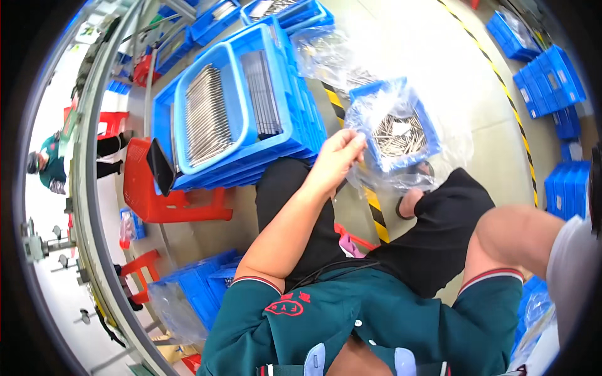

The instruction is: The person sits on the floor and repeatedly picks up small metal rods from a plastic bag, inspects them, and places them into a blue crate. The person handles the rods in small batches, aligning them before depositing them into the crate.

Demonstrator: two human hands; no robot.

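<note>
My left hand (342,155) reaches forward, its thumb and fingers pinched together at the left edge of a clear plastic bag (362,113). Whether the pinch holds the bag's edge or a small part cannot be made out. The bag lines a small blue bin (431,122) filled with slim silvery metal pieces (401,139), with a white slip lying on top. My right arm (511,241) is bent at the right edge; its hand is outside the view. To the left of my left hand, a light blue tray (243,116) holds a row of thin metal parts (210,116).
The tray sits on stacked blue crates (300,125) beside a red stool (141,182). More blue bins (549,81) line the right side. Yellow-black tape (375,210) crosses the floor by my feet. A metal frame (100,207) and another person (53,163) are at far left.
</note>
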